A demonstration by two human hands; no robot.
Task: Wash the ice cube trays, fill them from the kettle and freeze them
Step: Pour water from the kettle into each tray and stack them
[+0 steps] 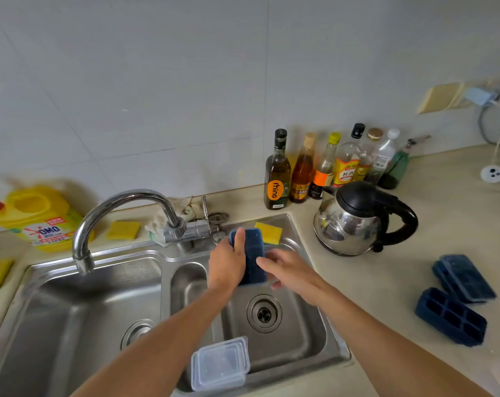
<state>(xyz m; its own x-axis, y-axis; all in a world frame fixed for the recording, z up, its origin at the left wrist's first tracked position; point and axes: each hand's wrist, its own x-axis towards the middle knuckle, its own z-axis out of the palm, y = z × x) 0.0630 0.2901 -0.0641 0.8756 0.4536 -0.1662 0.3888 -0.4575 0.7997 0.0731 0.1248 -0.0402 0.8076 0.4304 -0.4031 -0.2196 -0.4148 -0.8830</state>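
Over the right sink basin [306,336] my left hand [227,263] grips a dark blue ice cube tray [253,253] upright, thumb across its top. My right hand [286,267] touches the tray's right side, with the fingers lying across its face. Two more blue trays lie on the counter at the right: one stacked with a lid [463,277] and one showing its compartments [450,316]. A steel kettle [354,222] with a black handle stands behind the sink's right corner. No water runs from the tap [122,213], whose spout hangs over the left basin.
Clear plastic lids [220,363] lean in the front of the right basin. A yellow sponge [268,232] sits on the sink rim behind the tray. Several bottles [323,167] line the wall. A yellow detergent jug [39,219] stands at the left.
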